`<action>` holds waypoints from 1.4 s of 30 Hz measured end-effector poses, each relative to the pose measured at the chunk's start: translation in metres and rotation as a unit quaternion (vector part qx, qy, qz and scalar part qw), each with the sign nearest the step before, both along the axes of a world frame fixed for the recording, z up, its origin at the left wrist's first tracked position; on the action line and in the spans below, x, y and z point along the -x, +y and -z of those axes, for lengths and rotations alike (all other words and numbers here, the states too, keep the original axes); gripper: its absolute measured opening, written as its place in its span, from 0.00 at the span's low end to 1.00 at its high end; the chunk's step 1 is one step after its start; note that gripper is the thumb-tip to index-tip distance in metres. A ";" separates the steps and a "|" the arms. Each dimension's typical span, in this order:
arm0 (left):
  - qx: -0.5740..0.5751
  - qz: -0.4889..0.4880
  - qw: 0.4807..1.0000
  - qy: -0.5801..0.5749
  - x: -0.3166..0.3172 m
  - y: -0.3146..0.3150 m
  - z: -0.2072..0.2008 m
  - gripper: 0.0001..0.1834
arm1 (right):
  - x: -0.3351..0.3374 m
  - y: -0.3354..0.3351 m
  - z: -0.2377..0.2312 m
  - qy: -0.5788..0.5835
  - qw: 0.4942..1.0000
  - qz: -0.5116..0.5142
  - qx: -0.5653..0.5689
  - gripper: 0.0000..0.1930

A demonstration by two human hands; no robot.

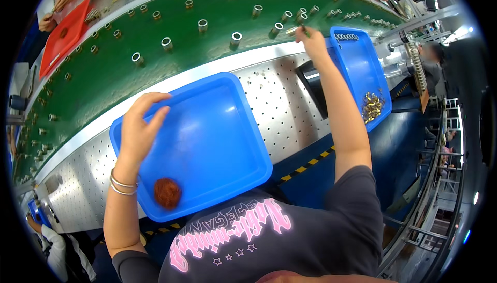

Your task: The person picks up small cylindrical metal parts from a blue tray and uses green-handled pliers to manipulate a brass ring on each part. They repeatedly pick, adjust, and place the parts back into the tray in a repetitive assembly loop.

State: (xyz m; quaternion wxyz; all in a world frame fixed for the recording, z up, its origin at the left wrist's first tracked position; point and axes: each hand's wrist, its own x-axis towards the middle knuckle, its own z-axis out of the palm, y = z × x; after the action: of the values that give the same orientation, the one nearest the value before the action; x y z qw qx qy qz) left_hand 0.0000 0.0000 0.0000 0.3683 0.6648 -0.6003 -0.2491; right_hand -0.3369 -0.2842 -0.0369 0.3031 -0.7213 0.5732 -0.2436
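Observation:
My left hand [141, 127] is over the left rim of a large blue tray [207, 133], its fingers apart and nothing between them. In that tray's near left corner lies a reddish-brown, fuzzy round wad [167, 193]. Stretched out over the near edge of the green belt [181, 19], my right hand [311, 44] pinches a slim thing with a green part [307, 31]; its kind is too small to make out. Close to those fingers, short metal sleeves [277, 30] stand upright on the belt.
To the right, a second blue tray [362, 65] holds a row of metal rings [346, 37] and a pile of small brass pieces [372, 107]. A dark flat object [313, 89] lies on the perforated metal table [269, 96]. Across the belt, another person's hands [63, 1] are near a red tray [64, 37].

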 end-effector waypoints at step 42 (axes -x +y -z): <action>-0.047 -0.100 0.746 0.656 0.071 0.115 0.014 0.22 | -0.118 0.298 -0.031 -0.288 0.903 -0.301 -0.105 0.07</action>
State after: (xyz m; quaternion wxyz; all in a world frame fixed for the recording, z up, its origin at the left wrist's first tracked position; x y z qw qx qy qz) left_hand -0.0710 0.1146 -0.0140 0.6626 0.4101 -0.1279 -0.6135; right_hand -0.2191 0.0134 -0.0060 0.5874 -0.7221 0.2390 -0.2764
